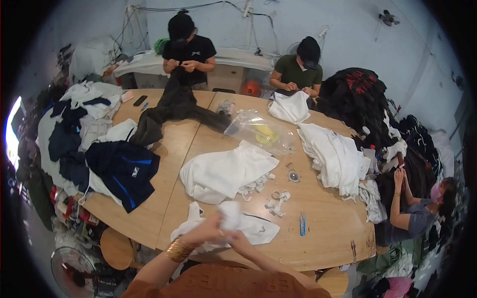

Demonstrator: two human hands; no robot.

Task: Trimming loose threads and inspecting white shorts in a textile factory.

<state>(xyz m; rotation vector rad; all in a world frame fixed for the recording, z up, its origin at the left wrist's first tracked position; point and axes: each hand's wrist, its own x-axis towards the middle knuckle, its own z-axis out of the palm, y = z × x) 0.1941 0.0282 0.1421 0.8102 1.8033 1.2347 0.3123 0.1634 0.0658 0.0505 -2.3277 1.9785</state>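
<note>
At the near edge of the table, a white garment (258,229) with a dark line and a small dark mark lies partly spread. My left hand (210,227), blurred by motion and with gold bracelets at its wrist, is closed on a bunched white part of it. My right hand (237,240) meets it from the right, closed on the same cloth; its fingertips are partly hidden. Just beyond them rests a heap of white garments (223,171). Small blue thread snips (302,224) lie to the right, near some white fabric scraps (278,202).
Dark blue clothing (124,171) covers the left side, white clothing (333,159) the right. A clear plastic bag (261,131) and a watch (293,175) lie mid-table. Two people work with cloth across the table; another, at right, holds a phone (400,160). A fan (74,275) stands lower left.
</note>
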